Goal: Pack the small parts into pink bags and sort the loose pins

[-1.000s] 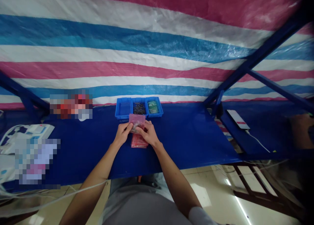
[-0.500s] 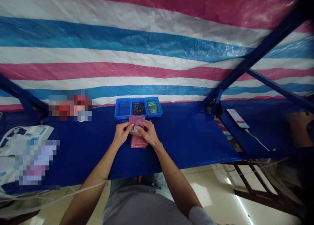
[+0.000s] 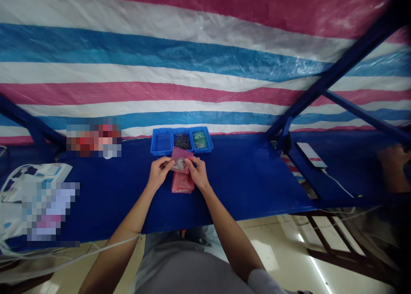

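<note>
Between my two hands is a small pink plastic bag (image 3: 182, 155) with greyish contents I cannot make out. My left hand (image 3: 159, 171) pinches its left side, and my right hand (image 3: 198, 171) grips the right side. Just below it, a stack of red plastic bags (image 3: 183, 183) lies on the blue table. Behind my hands stand three joined blue bins: the left bin (image 3: 162, 141) shows only its blue floor, the middle one holds dark screws (image 3: 182, 141), and the right one holds green plastic packets (image 3: 199, 139).
White bags (image 3: 54, 174) and a blurred-out item lie at the left. A phone (image 3: 311, 154) with a white cable rests on the right-hand table, where another person's hand (image 3: 395, 165) shows. Blue metal frame bars (image 3: 334, 67) and a striped sheet (image 3: 192, 88) stand behind.
The pink bag has tilted and shifted slightly up and to the right between my fingers, uncovering more of the red stack below. Both hands keep hold of it.
</note>
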### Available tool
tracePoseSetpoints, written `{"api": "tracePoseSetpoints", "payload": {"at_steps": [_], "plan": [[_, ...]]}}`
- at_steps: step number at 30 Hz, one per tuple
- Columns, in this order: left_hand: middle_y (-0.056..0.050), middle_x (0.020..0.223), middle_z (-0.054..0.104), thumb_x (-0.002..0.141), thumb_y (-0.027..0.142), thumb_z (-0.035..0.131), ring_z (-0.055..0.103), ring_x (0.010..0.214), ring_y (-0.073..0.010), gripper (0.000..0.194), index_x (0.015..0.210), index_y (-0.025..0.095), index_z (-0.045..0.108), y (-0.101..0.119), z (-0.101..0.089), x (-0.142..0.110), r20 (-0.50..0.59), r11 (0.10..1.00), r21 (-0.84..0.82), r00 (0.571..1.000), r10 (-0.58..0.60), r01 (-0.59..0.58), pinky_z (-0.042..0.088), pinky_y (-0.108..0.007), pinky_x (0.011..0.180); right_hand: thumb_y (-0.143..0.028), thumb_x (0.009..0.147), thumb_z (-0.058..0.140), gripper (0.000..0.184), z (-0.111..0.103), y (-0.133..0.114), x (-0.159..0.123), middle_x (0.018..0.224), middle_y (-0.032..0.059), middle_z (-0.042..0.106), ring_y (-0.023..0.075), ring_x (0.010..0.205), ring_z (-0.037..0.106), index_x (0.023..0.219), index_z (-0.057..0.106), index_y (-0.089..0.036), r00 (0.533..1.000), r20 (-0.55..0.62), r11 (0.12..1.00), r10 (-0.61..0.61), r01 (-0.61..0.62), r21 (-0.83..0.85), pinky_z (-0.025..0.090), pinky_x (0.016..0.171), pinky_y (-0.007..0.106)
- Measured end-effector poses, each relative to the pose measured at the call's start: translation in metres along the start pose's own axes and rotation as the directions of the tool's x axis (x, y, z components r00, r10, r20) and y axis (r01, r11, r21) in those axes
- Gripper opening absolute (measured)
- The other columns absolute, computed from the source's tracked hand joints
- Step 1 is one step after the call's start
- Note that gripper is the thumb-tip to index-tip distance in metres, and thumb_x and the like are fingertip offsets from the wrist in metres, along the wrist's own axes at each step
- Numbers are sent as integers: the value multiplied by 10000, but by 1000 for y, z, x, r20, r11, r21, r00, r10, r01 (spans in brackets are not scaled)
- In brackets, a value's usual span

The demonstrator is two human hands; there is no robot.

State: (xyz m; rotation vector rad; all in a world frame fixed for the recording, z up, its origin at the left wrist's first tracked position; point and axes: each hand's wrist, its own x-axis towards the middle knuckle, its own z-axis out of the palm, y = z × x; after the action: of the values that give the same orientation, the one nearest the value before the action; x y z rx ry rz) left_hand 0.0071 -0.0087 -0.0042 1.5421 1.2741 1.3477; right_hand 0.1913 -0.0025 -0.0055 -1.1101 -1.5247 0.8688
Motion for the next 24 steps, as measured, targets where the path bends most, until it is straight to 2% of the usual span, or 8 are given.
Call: {"api": "tracePoseSetpoints", "payload": {"at_steps": [3, 6, 8, 13, 16, 18, 20, 24], "plan": [[-26, 751, 696, 824, 430, 718, 591, 655, -140, 291, 835, 140, 739, -4, -8, 5, -129, 1000, -3, 992, 1, -2, 459, -242, 641, -467, 933, 572, 303, -2, -3, 0, 906, 40, 719, 211, 844, 629, 954, 722, -205, 998, -52, 999, 17, -15, 48, 451, 837, 331], [-35, 788, 711, 824, 441, 709, 615, 699, -154, 314, 903, 141, 755, -10, -25, 22, -364, 999, 52, 931, 31, -13, 476, -259, 691, -471, 951, 526, 338, -5, -8, 0, 855, 42, 694, 194, 790, 610, 972, 706, -186, 992, -115, 995, 53, -43, 87, 458, 772, 306], [-53, 859, 720, 831, 451, 690, 635, 769, -175, 335, 943, 143, 763, -13, -38, 41, -435, 990, 140, 898, 68, -7, 487, -279, 746, -482, 957, 507, 359, -7, -10, 0, 802, 34, 664, 184, 754, 591, 936, 696, -177, 988, -139, 993, 74, -60, 105, 454, 734, 293], [-101, 891, 693, 779, 415, 707, 610, 940, -256, 276, 848, 162, 792, -16, -56, 91, -343, 850, 512, 937, 69, 124, 474, -400, 948, -487, 956, 506, 361, -6, -9, 0, 794, 28, 649, 184, 771, 591, 904, 689, -180, 989, -129, 994, 79, -68, 90, 461, 754, 292], [-142, 914, 671, 768, 362, 704, 551, 1074, -333, 205, 792, 178, 791, -20, -54, 103, -237, 744, 650, 972, 2, 157, 402, -507, 1047, -489, 947, 524, 351, -6, -6, 0, 813, 30, 661, 185, 779, 596, 909, 692, -183, 990, -123, 996, 74, -67, 62, 464, 770, 297], [-166, 970, 646, 754, 349, 714, 507, 1132, -381, 179, 768, 184, 783, -21, -52, 104, -192, 691, 702, 980, -51, 173, 395, -551, 1038, -498, 946, 517, 358, -7, -5, 0, 809, 30, 661, 186, 770, 593, 908, 687, -185, 989, -127, 996, 79, -74, 48, 467, 763, 298], [-184, 1080, 605, 731, 346, 739, 476, 1164, -419, 200, 846, 187, 781, -18, -51, 102, -189, 650, 737, 980, -65, 185, 427, -562, 985, -504, 946, 509, 363, -8, -4, 1, 798, 29, 653, 184, 753, 585, 901, 676, -185, 987, -135, 996, 82, -77, 41, 467, 741, 296], [-182, 1224, 529, 715, 282, 763, 478, 1169, -416, 562, 1264, 226, 654, -1, -47, 94, -202, 617, 775, 979, 34, 138, 465, -526, 924, -498, 932, 531, 326, -9, -1, 4, 766, 8, 612, 161, 689, 543, 924, 648, -194, 990, -113, 996, 84, -80, 35, 445, 665, 277]]}}
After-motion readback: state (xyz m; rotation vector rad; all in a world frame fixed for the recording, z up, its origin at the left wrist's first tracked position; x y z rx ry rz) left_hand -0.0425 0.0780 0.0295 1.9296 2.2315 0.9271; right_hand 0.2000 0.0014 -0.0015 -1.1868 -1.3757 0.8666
